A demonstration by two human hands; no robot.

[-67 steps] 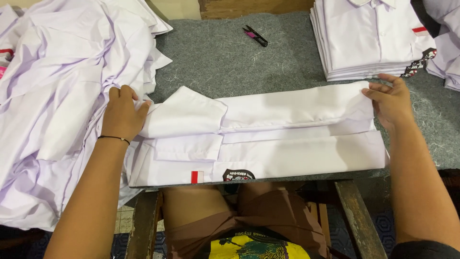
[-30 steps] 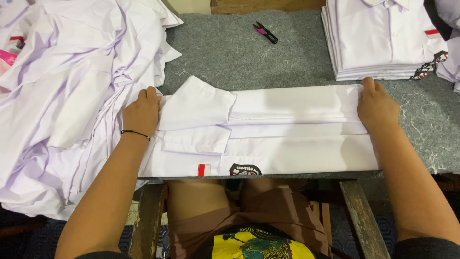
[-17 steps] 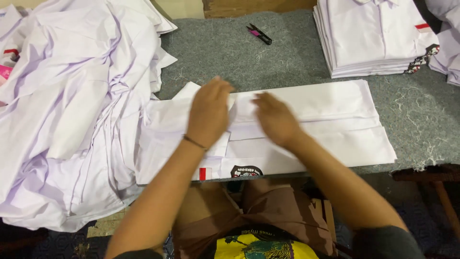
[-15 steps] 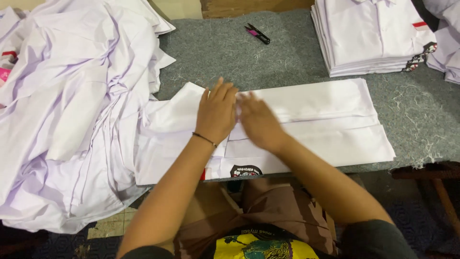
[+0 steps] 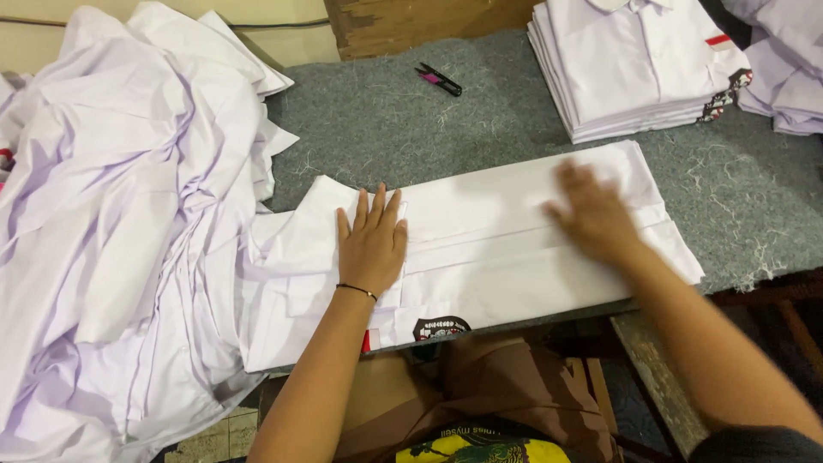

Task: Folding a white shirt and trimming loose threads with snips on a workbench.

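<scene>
A: White cotton, a school shirt [image 5: 514, 249] folded into a long strip, lay along the near edge of the grey felt desk [image 5: 480, 129]. The left hand [image 5: 371, 240] pressed flat on it, fingers spread, gripping nothing.

B: And the right hand [image 5: 591, 214]?

A: Blurred, open as far as I could tell, palm down on the strip toward the desk's right side.

B: What looked risky?

A: The near fold with the badge hung just over the desk's front edge, so a hard sweep could, I judged, drag it off. The loose heap of shirts [image 5: 120, 257] on the left touched the strip and might snag a sleeve.

B: Any containers?

A: None. Only a folded stack [image 5: 634, 60] at the far right corner and small snips [image 5: 439, 79] near the far edge.
</scene>
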